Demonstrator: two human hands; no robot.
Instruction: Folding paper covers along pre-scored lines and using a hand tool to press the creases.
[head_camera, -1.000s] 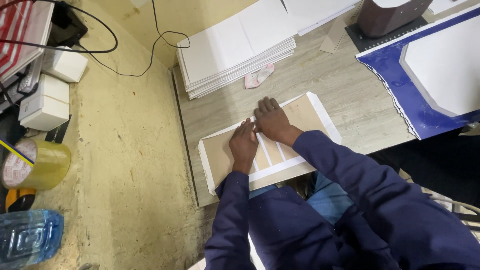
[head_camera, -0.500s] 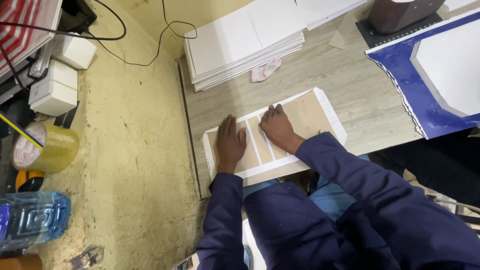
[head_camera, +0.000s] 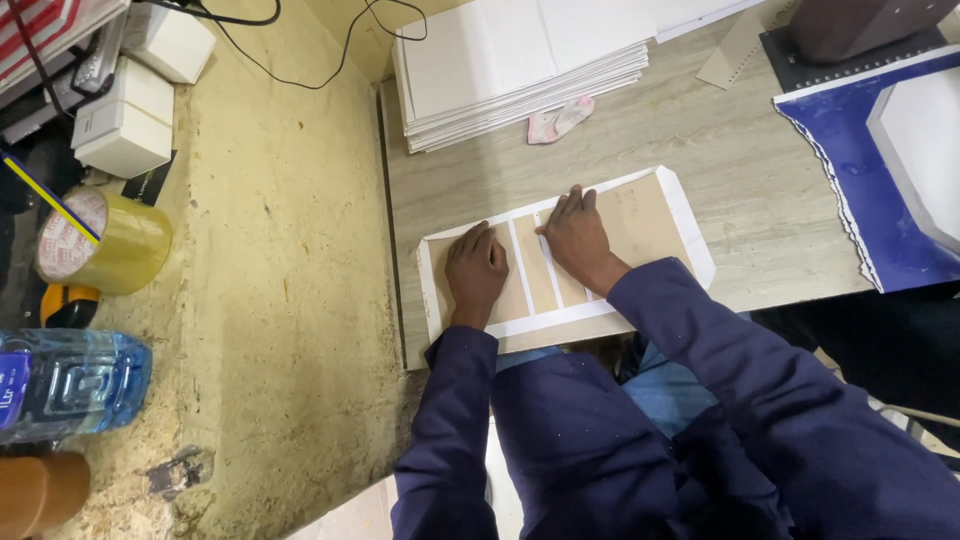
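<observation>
Both hands, left (head_camera: 476, 270) and right (head_camera: 575, 235), lay flat, gripping nothing, on brown card panels (head_camera: 640, 215); uneven pressure risked panels shifting on white backing sheet (head_camera: 690, 215).

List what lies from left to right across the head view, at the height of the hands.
Tape roll → bare yellowish floor → left hand → right hand → brown board with white strips → wooden table → blue sheet.

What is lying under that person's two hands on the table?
Brown cardboard panels on a white sheet, pressed by left hand and right hand. The parts beneath the palms are covered.
</observation>
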